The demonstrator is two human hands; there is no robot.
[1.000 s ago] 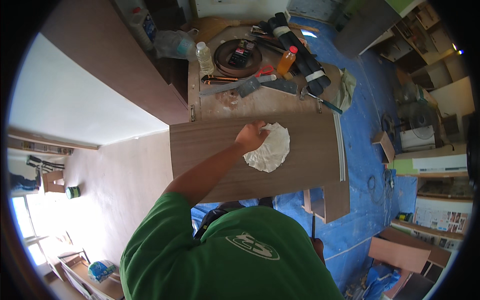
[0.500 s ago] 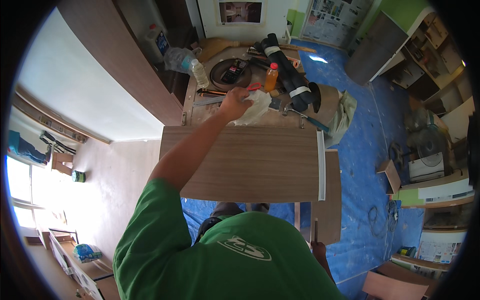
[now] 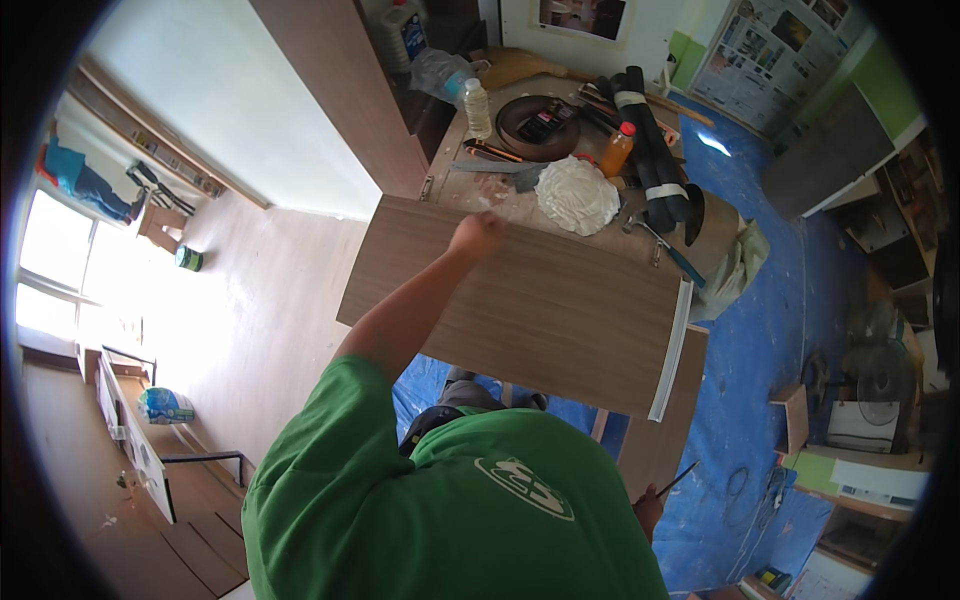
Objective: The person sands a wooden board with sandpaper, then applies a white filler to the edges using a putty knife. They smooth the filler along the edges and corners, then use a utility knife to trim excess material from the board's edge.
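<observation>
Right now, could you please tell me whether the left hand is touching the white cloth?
Apart: the head view shows a clear gap between the left hand and the white cloth.

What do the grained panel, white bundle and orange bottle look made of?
Panel: wood or wood-look laminate, matte, by its brown grain. White bundle: thin cloth or paper, dull, by its crumpled folds. Orange bottle: likely plastic, smooth and seemingly see-through; glass possible.

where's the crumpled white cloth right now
In the head view, the white cloth lies on the cluttered table, above and right of centre, between the orange bottle and the brown board.
</observation>
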